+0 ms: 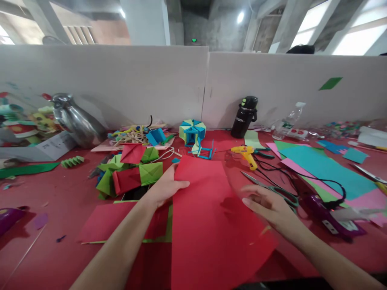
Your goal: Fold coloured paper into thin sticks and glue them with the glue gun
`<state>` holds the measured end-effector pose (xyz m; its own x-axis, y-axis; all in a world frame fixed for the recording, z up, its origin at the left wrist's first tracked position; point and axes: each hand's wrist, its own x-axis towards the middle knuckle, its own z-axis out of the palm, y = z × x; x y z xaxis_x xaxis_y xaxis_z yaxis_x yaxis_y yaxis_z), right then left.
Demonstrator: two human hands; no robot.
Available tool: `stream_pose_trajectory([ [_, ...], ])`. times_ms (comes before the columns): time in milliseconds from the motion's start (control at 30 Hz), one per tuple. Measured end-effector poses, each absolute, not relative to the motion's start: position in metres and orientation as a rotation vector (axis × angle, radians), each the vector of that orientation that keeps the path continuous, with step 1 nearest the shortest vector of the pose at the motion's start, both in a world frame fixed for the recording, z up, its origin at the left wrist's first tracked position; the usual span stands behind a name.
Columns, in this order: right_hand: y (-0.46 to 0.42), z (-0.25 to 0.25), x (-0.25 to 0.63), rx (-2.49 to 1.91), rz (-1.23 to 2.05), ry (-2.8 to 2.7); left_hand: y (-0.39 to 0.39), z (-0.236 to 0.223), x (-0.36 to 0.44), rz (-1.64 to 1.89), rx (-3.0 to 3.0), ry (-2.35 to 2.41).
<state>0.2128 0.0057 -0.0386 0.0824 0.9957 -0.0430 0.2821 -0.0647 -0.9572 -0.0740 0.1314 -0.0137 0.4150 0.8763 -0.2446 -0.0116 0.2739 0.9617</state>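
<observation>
A large sheet of red paper (205,217) is raised at a slant in front of me, over the red tabletop. My left hand (169,185) grips its left edge, thumb on the front face and the other fingers behind it. To the right of the sheet, my right hand (266,203) hovers with bent fingers apart and nothing visible between them. Close behind that hand lie scissors (284,194) with dark green handles. Under my left forearm are more red sheets (105,221) with green paper beneath.
Folded red and green paper pieces (130,173) pile up at left, near a steel jug (77,121). A small blue paper model (192,133) stands at the back. Rightward are a yellow glue gun (245,155), black bottle (244,117), purple power strip (332,219) and blue paper (329,169).
</observation>
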Motion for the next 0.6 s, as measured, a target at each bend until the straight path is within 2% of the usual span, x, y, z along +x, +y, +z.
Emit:
stream_pose_trajectory([
  [133,-0.002,-0.045,0.222,-1.581,1.078,-1.129,0.121,-0.015,-0.063,0.668,1.252,0.888],
  [267,0.01,-0.05,0.231,-1.589,1.01,-1.157,0.118,-0.019,-0.055,0.667,1.512,0.973],
  [400,0.014,-0.047,0.234,-1.626,0.834,-1.286,0.125,-0.023,-0.055,0.893,1.585,1.017],
  [533,-0.007,-0.031,0.214,-1.473,0.589,-1.827,0.14,-0.027,-0.064,1.274,1.496,1.093],
  [600,-0.022,-0.025,0.201,-1.269,0.695,-2.284,0.147,-0.027,-0.071,1.378,1.453,1.106],
])
